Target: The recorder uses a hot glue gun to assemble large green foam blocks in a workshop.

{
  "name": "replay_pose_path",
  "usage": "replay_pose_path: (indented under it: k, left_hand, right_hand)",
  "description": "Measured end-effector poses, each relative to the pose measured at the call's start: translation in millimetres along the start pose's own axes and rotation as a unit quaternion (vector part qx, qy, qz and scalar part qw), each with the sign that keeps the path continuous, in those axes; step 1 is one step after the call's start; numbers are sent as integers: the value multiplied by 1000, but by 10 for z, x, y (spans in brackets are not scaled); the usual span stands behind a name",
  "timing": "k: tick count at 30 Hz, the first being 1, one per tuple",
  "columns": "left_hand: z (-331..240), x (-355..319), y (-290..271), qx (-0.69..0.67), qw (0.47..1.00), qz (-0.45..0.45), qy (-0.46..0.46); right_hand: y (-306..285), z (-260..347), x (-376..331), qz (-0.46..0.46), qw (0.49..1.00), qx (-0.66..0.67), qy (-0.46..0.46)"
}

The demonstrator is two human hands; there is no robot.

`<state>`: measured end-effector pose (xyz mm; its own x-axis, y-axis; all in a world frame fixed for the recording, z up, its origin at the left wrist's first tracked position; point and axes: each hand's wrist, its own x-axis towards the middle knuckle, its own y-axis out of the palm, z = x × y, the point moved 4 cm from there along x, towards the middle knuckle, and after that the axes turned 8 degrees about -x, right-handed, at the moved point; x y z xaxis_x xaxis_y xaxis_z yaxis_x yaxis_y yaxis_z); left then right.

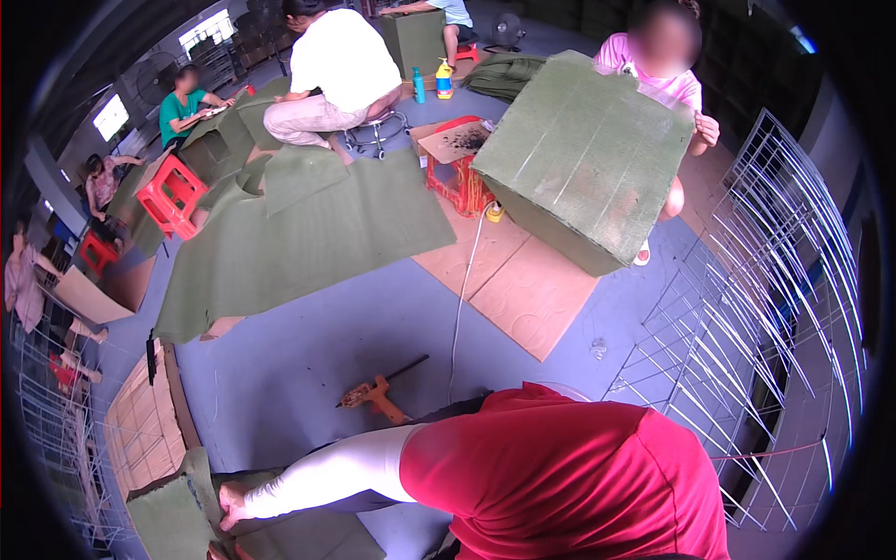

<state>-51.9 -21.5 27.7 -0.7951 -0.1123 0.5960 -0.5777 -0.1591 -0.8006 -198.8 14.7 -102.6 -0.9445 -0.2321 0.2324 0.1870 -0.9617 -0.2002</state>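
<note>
My left hand [232, 504], at the end of a white-sleeved arm reaching down to the lower left, grips the edge of a green felt-covered panel [173, 518] lying on the floor. More green felt [308, 537] lies under the arm. My red shirt fills the lower middle of the view. My right hand is out of sight. An orange glue gun [373, 397] lies on the blue floor a little beyond my arm, with its white cord [461, 299] running away from me.
A person in pink holds a large green felt-covered box [583, 159] over cardboard sheets [523, 285]. A big green felt sheet [299, 233] is spread out to the left. White wire grid panels [765, 308] stand at the right. Other people sit on red stools [170, 194] at the back.
</note>
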Motion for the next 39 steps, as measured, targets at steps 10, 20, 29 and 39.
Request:
replay_pose_path:
  k: [10,20,29,39]
  left_hand:
    - [-16,-8,64,5,1000,-1,-19]
    - [-6,-24,68,2,1000,-12,-21]
    - [4,55,376,-26,998,2,-59]
    - [146,148,191,-97,992,29,-70]
  right_hand:
    - [-156,49,-95,-19,999,-11,-32]
    - [-319,125,-117,-7,999,46,-15]
    - [-185,8,73,117,989,89,11]
    - [-87,-168,200,169,983,-13,74]
